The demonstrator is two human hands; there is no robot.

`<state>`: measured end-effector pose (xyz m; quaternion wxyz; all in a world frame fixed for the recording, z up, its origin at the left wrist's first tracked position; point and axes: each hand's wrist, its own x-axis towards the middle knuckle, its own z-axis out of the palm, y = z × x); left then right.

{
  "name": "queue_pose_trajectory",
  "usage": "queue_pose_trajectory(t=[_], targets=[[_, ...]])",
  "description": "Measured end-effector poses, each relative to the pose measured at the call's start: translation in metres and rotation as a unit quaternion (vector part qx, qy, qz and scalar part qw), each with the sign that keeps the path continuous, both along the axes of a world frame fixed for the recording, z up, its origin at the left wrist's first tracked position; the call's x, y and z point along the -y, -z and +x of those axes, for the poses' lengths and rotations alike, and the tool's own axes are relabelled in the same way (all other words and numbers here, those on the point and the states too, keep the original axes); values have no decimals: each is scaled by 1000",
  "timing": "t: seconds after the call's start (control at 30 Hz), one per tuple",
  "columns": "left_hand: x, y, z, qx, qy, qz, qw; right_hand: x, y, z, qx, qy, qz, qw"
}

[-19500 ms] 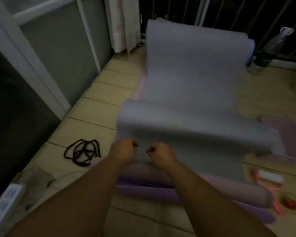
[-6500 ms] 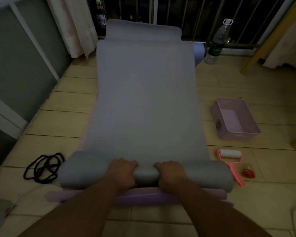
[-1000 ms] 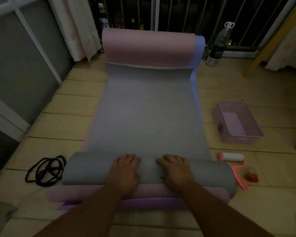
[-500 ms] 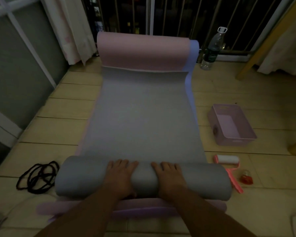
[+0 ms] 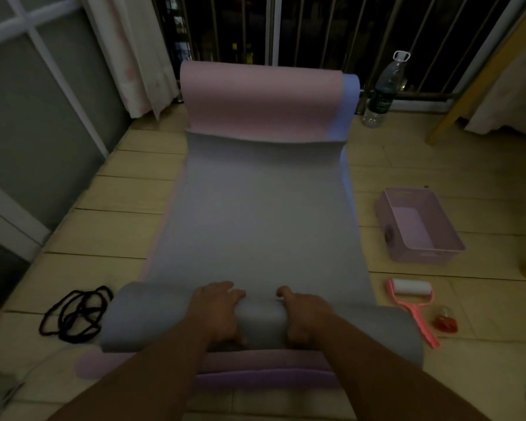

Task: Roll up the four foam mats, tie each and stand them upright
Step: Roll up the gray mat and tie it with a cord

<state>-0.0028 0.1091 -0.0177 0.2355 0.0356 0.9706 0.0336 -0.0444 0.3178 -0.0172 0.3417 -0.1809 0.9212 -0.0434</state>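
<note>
The wooden floor [image 5: 104, 232] carries everything. On it the grey foam mat [image 5: 261, 214] stretches away from both hands toward the railing. Its near end is wound into a thick roll [image 5: 152, 323] that lies across, under the hands, and sticks out well past each of them to the side. Beneath the grey one lies a pink mat [image 5: 261, 98]; its far end stands curled up, far ahead of the hands, and a strip of it shows just behind the wrists. Under that strip the edge of a purple mat [image 5: 255, 379] is visible, closer to the person.

The left hand [image 5: 214, 314] and the right hand [image 5: 305, 317] sit side by side on the middle of the roll, a short part of it bare between them. Half a second ago the fingers lay flat and spread on top; now both hands grip the roll, fingers hooked over its far side.

To the right of the right hand and further ahead stands a pink basket [image 5: 419, 253]. A black cord [image 5: 73, 314] lies in loops left of the left hand, just beside the roll's end. A water bottle [image 5: 383, 92] stands far ahead on the right, near the railing. A pink lint roller [image 5: 412, 288] lies right of the right hand, by the roll's other end, with a small red object [image 5: 445, 322] just beyond it.
</note>
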Motion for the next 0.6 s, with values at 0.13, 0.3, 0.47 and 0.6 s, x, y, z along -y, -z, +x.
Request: queue_pose_trajectory(t=[0.13, 0.3, 0.47, 0.6], targets=[[1, 24, 28, -129, 16, 42, 991, -9, 15, 19, -124, -9, -15, 992], [0, 31, 27, -125, 41, 26, 991, -19, 20, 30, -207, 12, -70, 976], [-9, 25, 18, -39, 0, -29, 999, -19, 25, 23, -145, -13, -16, 989], [-11, 22, 15, -14, 9, -48, 999, -17, 24, 31, -133, -43, 38, 989]])
